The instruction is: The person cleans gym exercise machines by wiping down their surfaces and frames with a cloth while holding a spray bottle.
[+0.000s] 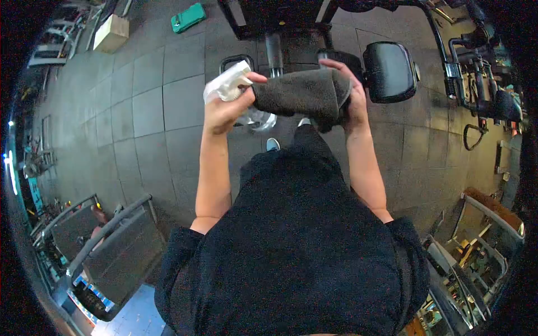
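My left hand is closed around a spray bottle with a white trigger head. Its clear body shows below, partly hidden. The thumb and a finger of that hand also meet the left end of a dark grey cloth. My right hand grips the cloth's other end, where it bunches and folds over, with one finger stretched above it. The cloth spans between both hands in front of me, above the floor.
Ahead stands a black machine frame with a black padded seat at its right. Dark tiles cover the floor. A green case and a pale box lie far left. Equipment racks line the right.
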Available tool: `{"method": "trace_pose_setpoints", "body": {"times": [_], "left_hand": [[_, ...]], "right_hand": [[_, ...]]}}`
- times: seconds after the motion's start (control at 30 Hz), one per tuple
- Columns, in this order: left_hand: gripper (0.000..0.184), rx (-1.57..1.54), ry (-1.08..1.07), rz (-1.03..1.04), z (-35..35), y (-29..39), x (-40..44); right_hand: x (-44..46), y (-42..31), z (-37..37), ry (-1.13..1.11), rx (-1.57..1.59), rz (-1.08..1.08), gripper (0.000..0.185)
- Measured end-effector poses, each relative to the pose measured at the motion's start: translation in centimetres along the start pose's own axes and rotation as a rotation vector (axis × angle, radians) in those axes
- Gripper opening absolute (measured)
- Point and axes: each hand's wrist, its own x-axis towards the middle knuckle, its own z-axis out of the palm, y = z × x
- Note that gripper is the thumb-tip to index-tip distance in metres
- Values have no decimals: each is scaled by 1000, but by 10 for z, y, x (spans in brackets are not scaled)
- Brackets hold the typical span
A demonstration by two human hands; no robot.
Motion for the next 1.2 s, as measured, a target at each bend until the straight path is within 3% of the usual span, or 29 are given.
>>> {"method": "trace_pose_setpoints", "body": {"times": [0.1, 0.2, 0.27, 0.33, 0.43, 0.5, 0.57, 0.6, 0.7, 0.73, 0.8, 0.87, 0.9, 0.93, 0.97, 1.0, 1.07, 1.2], "left_hand": [[23, 158, -40, -101, -11, -13, 6], [22, 83, -91, -69, -2, -17, 25], [21, 40, -223, -21, 1, -19, 44], [23, 15, -170, -60, 15, -20, 60], [31, -99, -118, -165, 29, -25, 89], [34, -108, -53, -166, 39, -28, 104], [36, -92, -31, -174, 39, -33, 115], [37, -80, -6, -187, 39, -35, 121], [28, -229, -89, -221, 25, -36, 137], [26, -177, -80, -270, 21, -35, 142], [25, -150, -73, -229, 15, -39, 146], [26, -42, -2, -242, 16, -29, 156], [28, -33, -27, -160, 11, -40, 161], [30, -73, -22, -139, 12, -38, 166], [32, -61, -60, -166, 7, -36, 169], [32, -102, -64, -120, 2, -40, 173], [27, -31, -45, -160, -15, -50, 176], [32, -18, -63, -270, -36, -61, 178]], "right_hand": [[-1, 33, -32, 120, 14, 49, 28], [4, 28, -63, 6, -182, 112, 26], [15, 13, -79, -81, -149, 50, 28], [32, 9, -90, -214, -80, -61, 33], [64, 0, -96, -140, -89, 66, 27], [73, 8, -100, -69, 10, 157, 33], [74, 29, -120, 163, 279, 365, 40], [83, 34, -131, 170, 238, 396, 46], [95, 33, -150, 244, 171, 315, 61], [104, 30, -155, 238, 171, 305, 61], [114, 22, -154, -159, 709, 379, 82], [108, 15, -136, -161, 285, 145, 64], [110, 12, -129, -146, 173, 164, 61], [112, 17, -126, -128, 57, 173, 72], [117, 46, -141, -189, 100, 408, 89], [109, 24, -104, -77, 16, 550, 91], [116, 13, -74, -168, 56, 508, 87], [138, 14, -78, 167, 219, 262, 54]]}}
